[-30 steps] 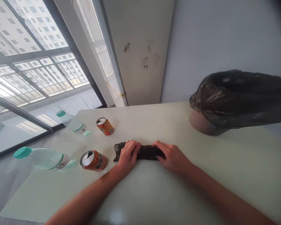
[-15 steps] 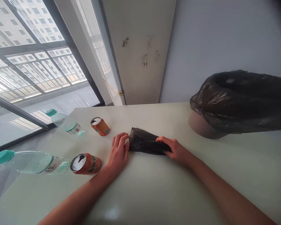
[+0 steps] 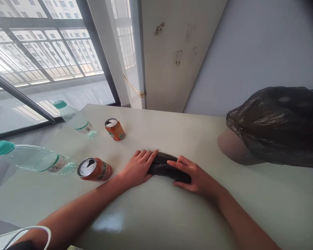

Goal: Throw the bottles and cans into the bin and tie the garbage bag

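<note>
A black plastic bag point(image 3: 167, 166), bunched into a narrow roll, lies on the pale table between my hands. My left hand point(image 3: 139, 166) is closed over its left end, fingers on the far side and thumb at the near side. Around the right end, my right hand point(image 3: 194, 175) grips with its fingers on top and the thumb along the near edge. Two orange drink cans stand left of my left hand: a nearer can point(image 3: 95, 169) and a farther can point(image 3: 114, 129), both with opened tops.
Two clear bottles with green caps, a near bottle point(image 3: 39, 158) and a far bottle point(image 3: 75, 119), stand at the left. At the right, a large black bag point(image 3: 279, 125) lines a brownish bin point(image 3: 237, 147). A white cable point(image 3: 49, 232) loops at the lower left.
The black plastic bag has become narrower and more rolled. My left hand has moved onto its left end, where before the fingertips were at its edge. The view has shifted.
</note>
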A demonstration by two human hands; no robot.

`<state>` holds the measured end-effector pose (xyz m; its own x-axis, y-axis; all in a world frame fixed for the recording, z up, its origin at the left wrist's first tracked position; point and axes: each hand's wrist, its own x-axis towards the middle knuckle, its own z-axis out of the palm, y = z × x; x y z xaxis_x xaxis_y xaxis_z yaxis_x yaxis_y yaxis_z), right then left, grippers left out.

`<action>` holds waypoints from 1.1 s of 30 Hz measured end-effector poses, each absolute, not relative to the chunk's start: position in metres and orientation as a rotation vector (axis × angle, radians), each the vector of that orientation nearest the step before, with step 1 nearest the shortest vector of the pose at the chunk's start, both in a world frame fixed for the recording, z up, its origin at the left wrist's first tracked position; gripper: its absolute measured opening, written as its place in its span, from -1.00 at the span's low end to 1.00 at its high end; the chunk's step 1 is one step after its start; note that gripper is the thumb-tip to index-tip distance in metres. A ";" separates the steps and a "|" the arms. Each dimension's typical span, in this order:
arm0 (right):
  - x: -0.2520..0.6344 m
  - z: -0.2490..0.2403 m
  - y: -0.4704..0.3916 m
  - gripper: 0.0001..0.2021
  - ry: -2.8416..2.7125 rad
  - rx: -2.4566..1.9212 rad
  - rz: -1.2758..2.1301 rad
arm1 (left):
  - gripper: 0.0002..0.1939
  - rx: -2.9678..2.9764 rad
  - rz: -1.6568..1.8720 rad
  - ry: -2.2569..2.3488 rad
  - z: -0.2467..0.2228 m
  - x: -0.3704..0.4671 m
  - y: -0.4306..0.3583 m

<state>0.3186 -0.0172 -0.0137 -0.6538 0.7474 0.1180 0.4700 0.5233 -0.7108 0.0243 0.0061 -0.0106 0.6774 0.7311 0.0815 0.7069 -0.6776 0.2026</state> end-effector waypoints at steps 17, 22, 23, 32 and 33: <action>0.299 -0.017 -0.015 -0.56 -2.592 -1.029 0.470 | -0.40 2.823 0.336 1.069 -0.014 0.037 -0.009; 0.291 -0.016 -0.016 -0.13 -2.613 -1.028 0.228 | -0.63 2.843 0.177 1.188 -0.017 0.037 -0.006; 0.290 -0.017 -0.015 -0.10 -2.622 -1.025 0.229 | -0.63 2.831 0.178 1.196 -0.016 0.037 -0.006; 0.292 -0.026 -0.007 -0.39 -2.552 -1.234 0.194 | -0.75 2.829 0.242 1.197 -0.009 0.035 -0.006; 0.292 -0.025 -0.007 -0.38 -2.495 -1.254 0.210 | -0.79 2.793 0.243 1.201 -0.007 0.034 -0.005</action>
